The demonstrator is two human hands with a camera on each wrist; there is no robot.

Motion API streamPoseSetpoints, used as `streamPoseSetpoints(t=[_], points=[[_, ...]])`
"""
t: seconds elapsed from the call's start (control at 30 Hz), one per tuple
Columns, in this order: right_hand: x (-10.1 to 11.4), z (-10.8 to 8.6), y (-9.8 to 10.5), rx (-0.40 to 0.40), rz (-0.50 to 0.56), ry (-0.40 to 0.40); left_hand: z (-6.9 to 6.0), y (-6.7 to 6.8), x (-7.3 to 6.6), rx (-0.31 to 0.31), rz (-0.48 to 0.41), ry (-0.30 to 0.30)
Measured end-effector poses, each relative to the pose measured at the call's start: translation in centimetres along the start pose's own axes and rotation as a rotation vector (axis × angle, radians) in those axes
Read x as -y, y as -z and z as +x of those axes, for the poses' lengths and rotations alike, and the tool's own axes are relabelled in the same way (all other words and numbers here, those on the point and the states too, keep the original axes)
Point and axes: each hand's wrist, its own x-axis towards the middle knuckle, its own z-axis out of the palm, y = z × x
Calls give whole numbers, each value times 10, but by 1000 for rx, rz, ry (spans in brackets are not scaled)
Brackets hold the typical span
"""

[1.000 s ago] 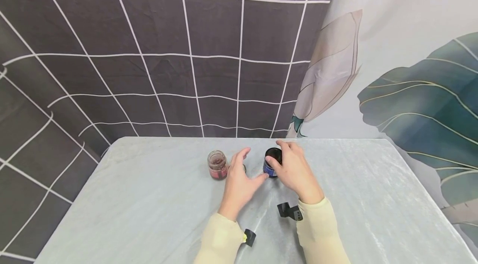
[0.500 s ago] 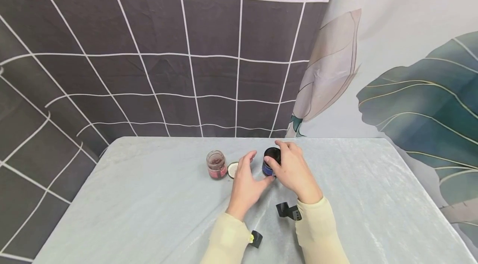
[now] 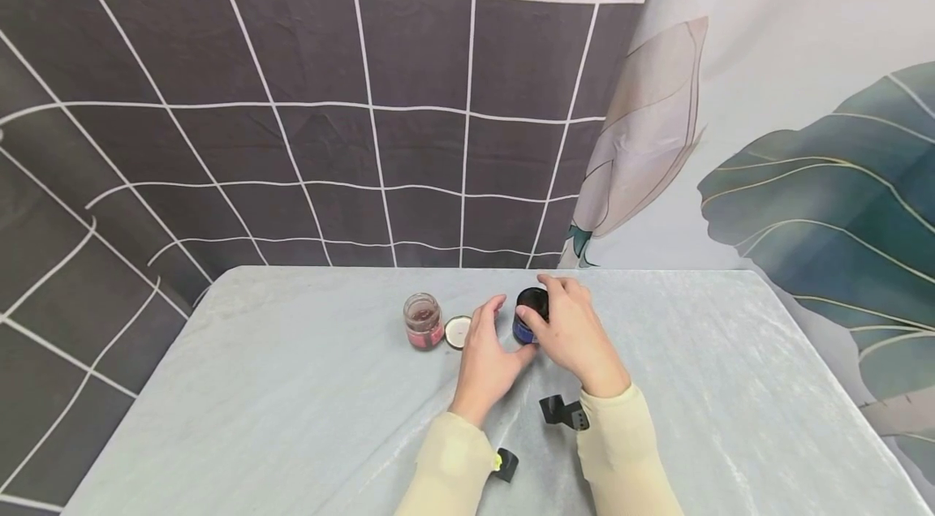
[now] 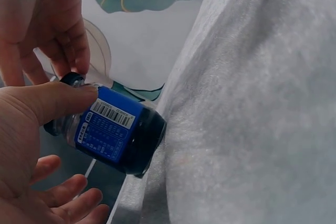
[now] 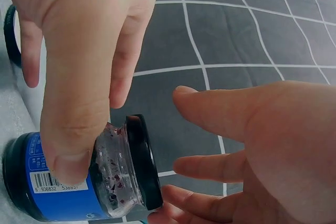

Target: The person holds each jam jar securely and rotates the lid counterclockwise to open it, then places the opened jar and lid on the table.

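A jar with a blue label [image 3: 523,329] and black lid [image 3: 536,298] stands upright on the table. My left hand [image 3: 485,374] is at its near left side; in the left wrist view the left thumb [image 4: 73,98] rests on the label beside the barcode [image 4: 113,115], the other fingers spread off the glass. My right hand [image 3: 582,329] arches over the lid with relaxed fingers; in the right wrist view its thumb [image 5: 210,108] stands off the lid [image 5: 143,161], and whether its lower fingertips touch the rim I cannot tell.
An open glass jar with a pink label [image 3: 424,325] stands to the left. Beside it lies a lid [image 3: 457,332], white inside facing up. The table [image 3: 292,386] has a pale grey cloth; a dark grid-patterned curtain [image 3: 416,151] hangs behind it.
My left hand has moved right toward the blue-labelled jar, uncovering the white-lined lid it partly hid. The right hand stays in nearly the same place around the black lid.
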Motion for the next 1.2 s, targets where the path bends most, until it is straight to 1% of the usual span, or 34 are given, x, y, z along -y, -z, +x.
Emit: streamPoseSetpoints(t=[0.27,0.47,0.73,1.0,1.2], points=[[-1,0,-2,5,-3,6,1,-3,2,27,10,22],[-1,0,-3,21,-3,-8,3,-7,6,61,26,24],[-1,0,-4,25,-9,-11,4,-11,6,86,38,26],[-1,0,-3,28,-17,-9,5,-14,7,97,42,40],[-2,1,-5,31,-16,-9,6,-16,8,109,41,37]])
